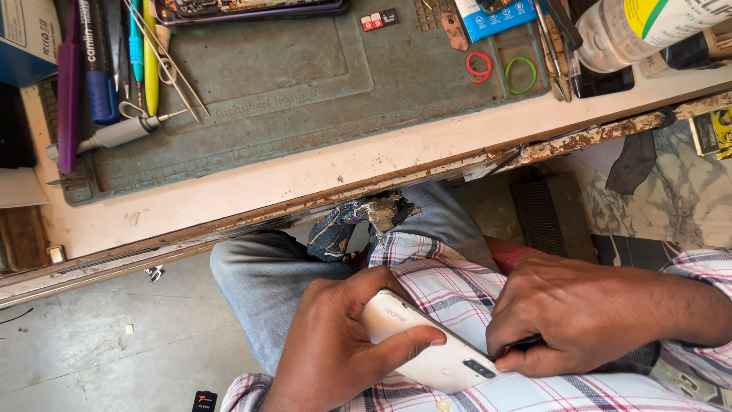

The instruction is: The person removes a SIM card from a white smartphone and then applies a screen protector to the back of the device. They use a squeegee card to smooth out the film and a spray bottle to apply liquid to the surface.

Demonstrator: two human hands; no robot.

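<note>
- I see the counter (320, 172) across the top, carrying a grey-green work mat (305, 99) with tools along its left edge.
- Below it, over my lap, my left hand (335, 347) has its grip wrapped around a white phone (427, 343), back side up.
- My right hand (579, 317) has its grip pinched on a thin dark tool (522, 345) at the phone's camera end.
- Two rubber rings (499, 70), red and green, lie on the mat.

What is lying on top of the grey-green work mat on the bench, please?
On the work mat: tweezers, a red ring, a green ring, a small screwdriver. Its top edge is covered by other items.
</note>
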